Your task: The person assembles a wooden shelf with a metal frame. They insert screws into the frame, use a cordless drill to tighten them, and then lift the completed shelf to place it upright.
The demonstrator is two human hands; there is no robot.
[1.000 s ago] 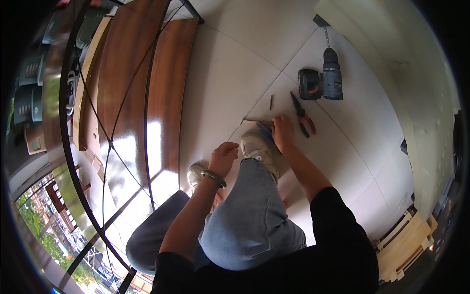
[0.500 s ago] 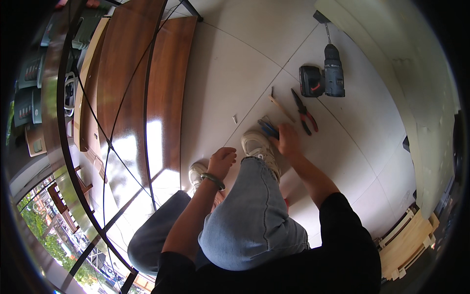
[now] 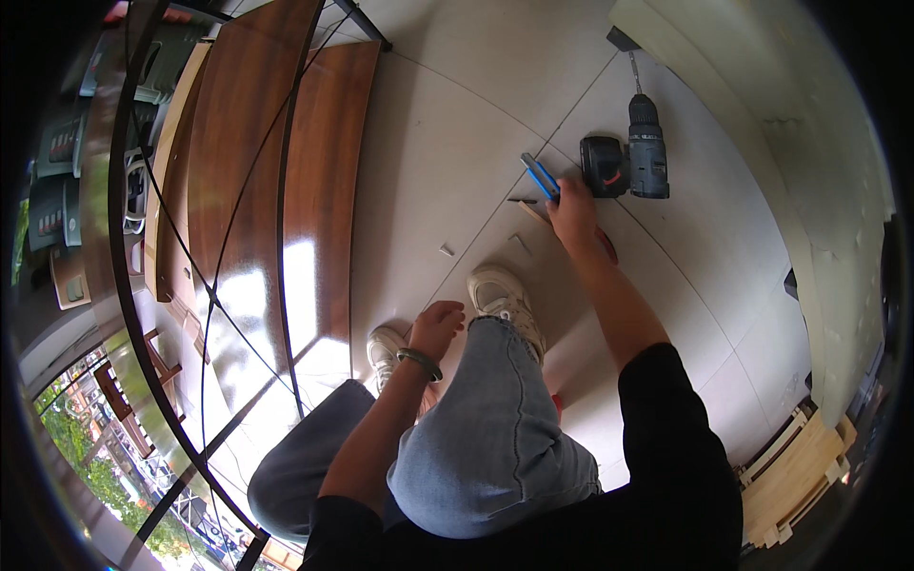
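Observation:
My right hand (image 3: 574,217) is closed around a blue utility knife (image 3: 543,177), held over the floor with its tip pointing up and left. Partly under that hand lies a thin tool with a wooden-looking handle (image 3: 533,211). Red-handled pliers (image 3: 607,246) show only a bit of handle beside my wrist; the rest is hidden. A small bent metal piece (image 3: 519,245) and a short pale piece like a screw or peg (image 3: 446,249) rest on the tiles near my shoe. Wearing a green bangle, my left hand (image 3: 438,326) hovers by my knee, fingers loosely apart, holding nothing.
A cordless drill (image 3: 648,147) with a long bit lies on the tiled floor beyond my right hand. Brown wooden shelf boards (image 3: 328,181) in a black metal frame stand at left. A pale upholstered piece (image 3: 800,190) borders the right; wooden slats (image 3: 795,476) sit at lower right.
My right hand has moved away from my shoe, farther up the floor, carrying the blue utility knife. It now covers most of the pliers. My left hand has barely shifted.

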